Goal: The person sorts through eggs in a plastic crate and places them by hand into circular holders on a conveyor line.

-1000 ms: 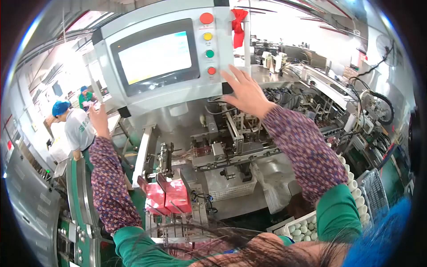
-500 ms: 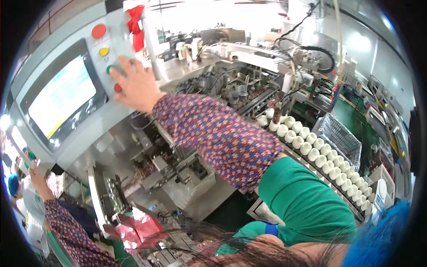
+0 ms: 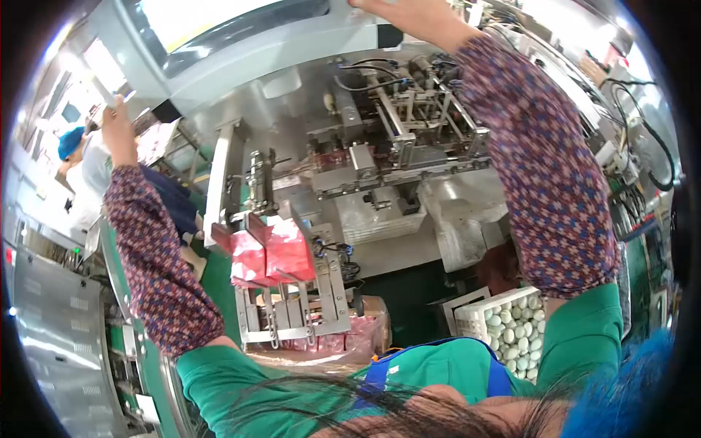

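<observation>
Reaching up, right hand at top edge with fingers stretched, over grey panel at upper left, left hand further left, its grip unclear, red packs below panel.

no readable text, labels, brands, numbers or signs

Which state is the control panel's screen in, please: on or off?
On: the part of the screen in view glows white and yellow.
</observation>
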{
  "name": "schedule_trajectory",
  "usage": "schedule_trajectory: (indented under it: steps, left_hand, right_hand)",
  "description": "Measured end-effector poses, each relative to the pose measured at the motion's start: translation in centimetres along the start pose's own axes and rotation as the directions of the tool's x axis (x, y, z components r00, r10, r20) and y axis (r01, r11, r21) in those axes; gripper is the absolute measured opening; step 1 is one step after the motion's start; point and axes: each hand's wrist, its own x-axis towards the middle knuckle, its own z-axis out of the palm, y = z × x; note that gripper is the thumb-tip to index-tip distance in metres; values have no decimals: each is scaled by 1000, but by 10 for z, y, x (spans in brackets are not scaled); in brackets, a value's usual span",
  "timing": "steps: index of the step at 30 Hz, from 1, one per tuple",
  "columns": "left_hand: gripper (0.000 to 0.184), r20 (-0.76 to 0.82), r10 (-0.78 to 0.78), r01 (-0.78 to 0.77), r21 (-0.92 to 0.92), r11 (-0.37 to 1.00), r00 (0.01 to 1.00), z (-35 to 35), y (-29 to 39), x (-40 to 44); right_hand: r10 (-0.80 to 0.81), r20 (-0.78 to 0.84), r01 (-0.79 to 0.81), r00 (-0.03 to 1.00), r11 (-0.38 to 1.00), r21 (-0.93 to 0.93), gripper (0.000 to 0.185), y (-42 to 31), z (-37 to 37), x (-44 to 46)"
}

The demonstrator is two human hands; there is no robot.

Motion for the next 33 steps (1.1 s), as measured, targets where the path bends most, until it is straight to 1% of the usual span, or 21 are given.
schedule_trajectory:
  steps: [3, 5, 7, 9, 10, 11, 12, 14, 16, 17, 18, 19, 20, 21, 22, 23, 25, 27, 29, 31, 33]
  left_hand:
    - [44, 3, -74, 73, -193, 978, 997, -3, 35, -19]
    - [40, 2, -99, 98, -186, 978, 995, -6, 38, -24]
    - [36, 9, -121, 121, -188, 975, 993, 0, 31, -28]
    - [31, -22, 205, -203, 64, 977, 979, 6, -22, -27]
    - [30, 1, -28, 25, -521, 853, 1000, 20, -74, -25]
    - [35, -132, 52, -88, -286, 954, 990, 27, -106, -19]
    - [37, -225, -206, 70, -494, 866, 952, 10, 10, -69]
    - [39, -221, -75, -49, -510, 859, 972, -2, 95, -130]
    - [31, -85, 36, -59, -294, 954, 996, 3, 152, -188]
    - [29, 32, 13, 1, -414, 910, 999, 7, 190, -227]
    - [26, 84, 108, -42, -564, 825, 991, 16, 216, -267]
    - [23, 159, 266, -48, -772, 634, 951, 27, 241, -304]
    - [21, 225, 382, -157, -644, 748, 896, 13, 289, -339]
    - [18, 229, 497, -258, -635, 728, 837, 19, 312, -375]
    - [13, 353, 539, -181, -685, 706, 765, 17, 339, -413]
    - [13, 429, 591, -78, -762, 643, 683, 22, 359, -455]
    - [9, 642, 589, 222, -746, 628, 491, 25, 395, -545]
    - [12, 749, 633, 499, -632, 593, 197, 22, 420, -625]
    - [18, 600, 794, 476, -728, 494, 93, 9, 447, -673]
    - [38, 459, 875, 234, -843, 484, -153, 15, 458, -727]
    - [46, 519, 838, 71, -842, 535, -171, 6, 461, -757]
  right_hand:
    - [134, 168, -150, 977, 985, 84, 66, -18, -63, -38]
    - [-24, 70, 20, 997, 998, 57, 48, -6, -75, -93]
    - [59, 245, -101, 968, 982, 161, 47, -4, -107, -151]
    - [144, 272, -192, 952, 968, 160, 43, 1, -141, -213]
    - [252, 316, -310, 915, 939, 149, 41, 5, -161, -251]
    - [362, 358, -427, 860, 897, 118, 39, 10, -184, -294]
    - [539, 338, -607, 771, 783, 134, 33, 11, -204, -343]
    - [692, 331, -744, 642, 666, 50, 20, 6, -253, -447]
    - [831, 302, -854, 468, 513, -86, 15, -29, -311, -531]
    - [879, 248, -881, 407, 450, -147, 15, -51, -334, -576]
    - [922, 332, -897, 202, 310, -315, 15, -78, -362, -600]
    - [896, 381, -834, 230, 383, -396, 16, -99, -384, -641]
    - [886, 414, -771, 209, 410, -487, 20, -122, -402, -686]
    - [885, 407, -752, 227, 425, -504, 27, -153, -417, -706]
    - [886, 463, -733, 21, 329, -595, 29, -174, -429, -700]
    - [902, 428, -718, -58, 260, -646, 38, -193, -429, -709]
    - [919, 390, -656, 57, 329, -680, 48, -221, -430, -732]
    - [922, 382, -656, 72, 332, -678, 50, -229, -432, -729]
    - [920, 380, -665, 92, 341, -665, 52, -228, -431, -722]
    - [877, 477, -649, -62, 327, -687, 49, -221, -438, -713]
    - [869, 493, -636, -35, 361, -682, 49, -221, -441, -719]
